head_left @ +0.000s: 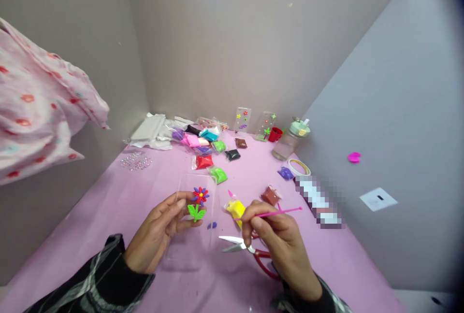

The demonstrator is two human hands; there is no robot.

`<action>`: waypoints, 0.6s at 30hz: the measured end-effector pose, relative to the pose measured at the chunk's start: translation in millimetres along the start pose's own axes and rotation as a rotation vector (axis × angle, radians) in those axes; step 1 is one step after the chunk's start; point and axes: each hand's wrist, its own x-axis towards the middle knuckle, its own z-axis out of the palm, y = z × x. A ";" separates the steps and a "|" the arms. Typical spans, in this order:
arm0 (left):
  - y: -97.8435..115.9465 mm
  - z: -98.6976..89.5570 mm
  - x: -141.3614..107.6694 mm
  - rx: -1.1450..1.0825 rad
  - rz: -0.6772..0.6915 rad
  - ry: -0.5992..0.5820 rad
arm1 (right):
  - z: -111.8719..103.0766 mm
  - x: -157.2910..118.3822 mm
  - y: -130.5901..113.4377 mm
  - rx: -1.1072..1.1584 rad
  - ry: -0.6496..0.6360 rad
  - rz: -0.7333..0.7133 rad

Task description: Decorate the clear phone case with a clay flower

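Observation:
My left hand (pixel 161 231) holds a clear plastic case (pixel 186 248) tilted up, its fingers behind and around the left side. On the case sits a clay flower (pixel 200 196) with red and purple petals and a yellow centre, above green clay leaves (pixel 196 212). My right hand (pixel 277 240) pinches a thin pink tool (pixel 284 211), its tip toward the left, apart from the case. Under that hand lie red-handled scissors (pixel 263 260) with blades open. A yellow clay packet (pixel 236 210) is just behind the right fingers. A small purple clay piece (pixel 212 225) shows beside the case.
Clay packets, including red (pixel 203 162) and green (pixel 219 175), spread toward the back. Two decorated clear cases (pixel 242 120) lean at the wall near a glass jar (pixel 286 145). White tape (pixel 299 167) lies right; rhinestones (pixel 137 161) lie left. Pink cloth (pixel 39 105) hangs left.

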 end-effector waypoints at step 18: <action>-4.8 18.1 -13.4 0.058 -0.074 -0.072 | 24.9 -1.9 15.1 -0.071 0.001 0.064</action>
